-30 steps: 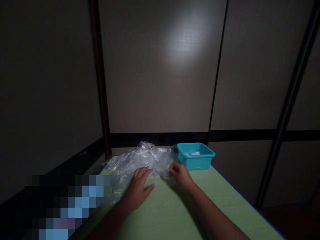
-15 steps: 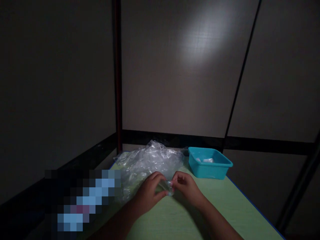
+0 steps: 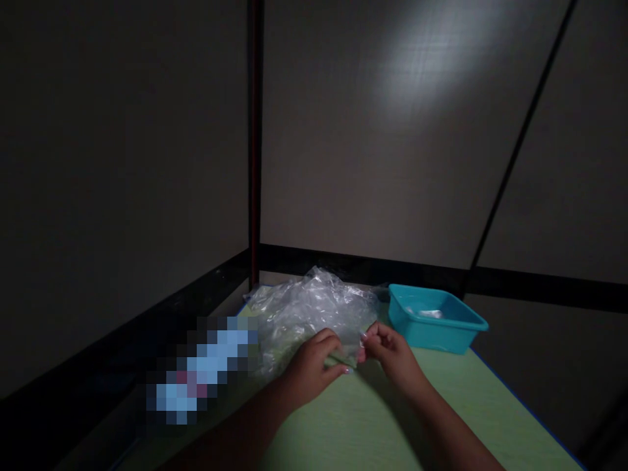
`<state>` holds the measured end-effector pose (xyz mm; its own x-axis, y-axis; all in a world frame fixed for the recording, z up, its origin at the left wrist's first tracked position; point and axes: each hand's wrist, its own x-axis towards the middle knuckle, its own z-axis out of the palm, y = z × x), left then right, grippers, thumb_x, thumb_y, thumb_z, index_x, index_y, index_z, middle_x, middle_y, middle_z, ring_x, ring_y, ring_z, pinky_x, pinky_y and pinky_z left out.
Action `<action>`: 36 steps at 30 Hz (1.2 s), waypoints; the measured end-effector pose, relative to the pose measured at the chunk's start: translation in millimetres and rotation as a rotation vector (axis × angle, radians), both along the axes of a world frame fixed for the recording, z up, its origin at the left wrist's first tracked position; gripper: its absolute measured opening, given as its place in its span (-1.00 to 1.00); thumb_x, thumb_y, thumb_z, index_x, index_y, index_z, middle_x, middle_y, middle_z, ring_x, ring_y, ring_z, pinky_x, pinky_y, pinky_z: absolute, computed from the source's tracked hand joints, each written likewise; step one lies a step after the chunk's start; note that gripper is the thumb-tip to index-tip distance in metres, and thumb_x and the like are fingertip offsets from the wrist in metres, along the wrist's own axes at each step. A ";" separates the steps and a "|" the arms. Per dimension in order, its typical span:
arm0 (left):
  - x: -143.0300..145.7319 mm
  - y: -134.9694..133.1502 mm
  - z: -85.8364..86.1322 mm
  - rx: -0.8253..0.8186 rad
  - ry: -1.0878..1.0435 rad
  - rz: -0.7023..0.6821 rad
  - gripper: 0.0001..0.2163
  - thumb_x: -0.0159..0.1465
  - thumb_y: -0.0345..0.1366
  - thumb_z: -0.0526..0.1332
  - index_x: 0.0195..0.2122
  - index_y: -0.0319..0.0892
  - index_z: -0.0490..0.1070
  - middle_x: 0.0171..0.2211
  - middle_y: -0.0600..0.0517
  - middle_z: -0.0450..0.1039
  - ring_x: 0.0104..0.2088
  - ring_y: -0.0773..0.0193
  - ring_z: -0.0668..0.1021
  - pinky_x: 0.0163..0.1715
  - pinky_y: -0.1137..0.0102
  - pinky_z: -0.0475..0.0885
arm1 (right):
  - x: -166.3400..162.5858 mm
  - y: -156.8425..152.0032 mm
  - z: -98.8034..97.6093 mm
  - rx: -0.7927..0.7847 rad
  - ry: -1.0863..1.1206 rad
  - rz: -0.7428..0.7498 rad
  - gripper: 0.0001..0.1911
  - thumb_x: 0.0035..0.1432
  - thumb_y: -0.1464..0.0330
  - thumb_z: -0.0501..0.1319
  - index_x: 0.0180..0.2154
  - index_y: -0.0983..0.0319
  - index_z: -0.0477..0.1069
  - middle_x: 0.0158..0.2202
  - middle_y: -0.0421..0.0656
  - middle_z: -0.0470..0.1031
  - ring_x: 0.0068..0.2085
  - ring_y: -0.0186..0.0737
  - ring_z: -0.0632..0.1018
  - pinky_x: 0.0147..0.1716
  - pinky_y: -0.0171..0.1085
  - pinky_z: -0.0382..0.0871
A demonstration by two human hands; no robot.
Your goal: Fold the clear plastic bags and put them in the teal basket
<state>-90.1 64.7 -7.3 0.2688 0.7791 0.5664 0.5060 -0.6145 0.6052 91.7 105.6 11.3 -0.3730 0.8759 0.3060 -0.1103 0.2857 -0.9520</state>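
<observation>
1. Now both of my hands meet on one thing. A second ago my left hand [image 3: 311,367] lay flat and spread on the near edge of the heap of crumpled clear plastic film [image 3: 314,309], and my right hand [image 3: 392,356] only touched that edge.
2. Since then they have drawn together and come off the heap with a small piece of clear plastic film [image 3: 343,358] between them. That tells me one piece is separated from the rest and is in hand.
3. The small piece sits left of the teal rectangular plastic tub [image 3: 436,327] and nearer to me, just above the pale green table top [image 3: 383,425]. The light is too dim to tell whether it is a bag or a loose sheet.
4. My left hand is narrowed to a pinch, thumb below and fingers curled over the piece's left end. Its forearm runs in from the lower left.
5. My right hand pinches the other end with thumb and fingertips, knuckles toward the tub, wrist raised slightly off the table.
6. The heap lies just left of the tub, and something pale lies inside the tub.
</observation>
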 end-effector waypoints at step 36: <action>1.0 6.5 -7.1 -0.768 -0.930 -0.259 -0.74 0.09 -0.13 0.28 -0.37 -0.24 0.38 -0.55 0.10 0.38 -0.57 0.33 0.44 -0.55 0.42 0.38 | 5.7 -11.8 6.9 -0.159 0.295 0.059 -0.49 -0.07 0.23 0.34 -0.05 0.14 0.30 -0.30 -0.18 0.43 -0.33 -0.24 0.49 -0.29 -0.21 0.34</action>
<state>-89.1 71.2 -14.4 0.2048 0.9778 0.0435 -0.3936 0.0416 0.9183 97.4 93.7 18.3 -0.3401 0.9008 0.2699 -0.3999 0.1212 -0.9085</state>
